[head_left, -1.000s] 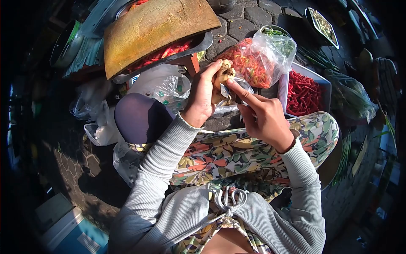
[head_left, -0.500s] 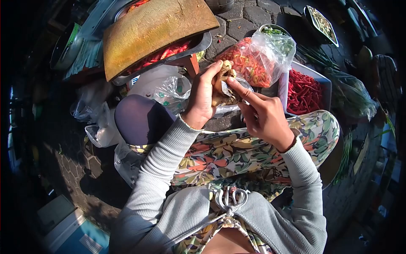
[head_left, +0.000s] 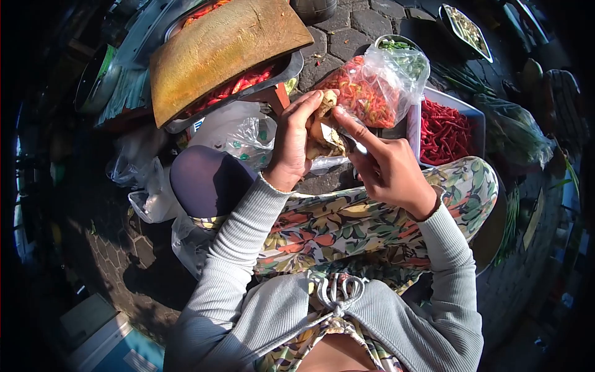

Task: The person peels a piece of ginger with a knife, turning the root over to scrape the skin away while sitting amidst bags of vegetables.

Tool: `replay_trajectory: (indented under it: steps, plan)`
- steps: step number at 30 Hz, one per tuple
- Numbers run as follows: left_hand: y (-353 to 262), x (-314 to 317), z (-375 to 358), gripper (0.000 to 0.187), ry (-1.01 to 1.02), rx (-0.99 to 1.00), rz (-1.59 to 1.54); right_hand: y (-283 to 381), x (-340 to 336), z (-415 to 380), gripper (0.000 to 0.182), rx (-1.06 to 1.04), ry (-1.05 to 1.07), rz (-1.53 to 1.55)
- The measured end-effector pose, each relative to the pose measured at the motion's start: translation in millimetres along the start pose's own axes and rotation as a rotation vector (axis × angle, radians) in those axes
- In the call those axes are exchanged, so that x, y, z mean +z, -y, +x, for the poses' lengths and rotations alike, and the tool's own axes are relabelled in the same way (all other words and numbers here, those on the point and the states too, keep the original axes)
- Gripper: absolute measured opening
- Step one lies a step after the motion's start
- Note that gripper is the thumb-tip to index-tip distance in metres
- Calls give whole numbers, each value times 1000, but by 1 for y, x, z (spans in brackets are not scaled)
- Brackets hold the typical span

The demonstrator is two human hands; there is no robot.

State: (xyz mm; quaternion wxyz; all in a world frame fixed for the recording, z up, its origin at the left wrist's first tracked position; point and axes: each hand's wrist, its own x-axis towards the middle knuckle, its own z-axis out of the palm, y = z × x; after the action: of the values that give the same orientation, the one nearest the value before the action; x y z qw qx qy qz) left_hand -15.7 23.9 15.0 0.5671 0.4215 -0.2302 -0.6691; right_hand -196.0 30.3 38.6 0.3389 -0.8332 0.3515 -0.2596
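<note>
A knobbly piece of ginger root (head_left: 326, 137) is held upright in my left hand (head_left: 291, 139), its fingers wrapped along the left side. Pale flesh shows in the middle where skin is gone. Closed around a small knife (head_left: 360, 148) is my right hand (head_left: 393, 167), with the index finger stretched along it to the top of the ginger. Most of the knife is hidden by my fingers. Below the ginger lies a white tray edge (head_left: 330, 162), largely covered by it. Just beyond stands a clear bag of cut red and orange chillies (head_left: 359, 90).
At upper left a wooden board (head_left: 229, 49) rests over a tray of red chillies (head_left: 232, 90). Right of my hands is a white bin of dark red chillies (head_left: 443, 133). Plastic bags (head_left: 238, 133) lie by my left knee. Bagged greens (head_left: 514, 133) sit farther right.
My right fingertip has shifted slightly up towards the top of the ginger. More pale flesh faces me now, and my left hand has moved a little to the left.
</note>
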Motion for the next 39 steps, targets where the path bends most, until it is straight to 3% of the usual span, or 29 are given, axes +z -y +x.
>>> replay_trajectory:
  steps: [16,22,29,39]
  plan:
    - [3,-2,2,34,30,48,20,-3,0,1,62,-37,-65,31]
    - [3,-3,2,34,28,59,53,-1,-4,0,74,3,-3,2]
    - [-2,3,-4,32,54,126,144,0,-9,0,72,20,43,-9]
    - [-2,4,-4,32,73,148,129,-3,0,-2,68,-21,-46,-45]
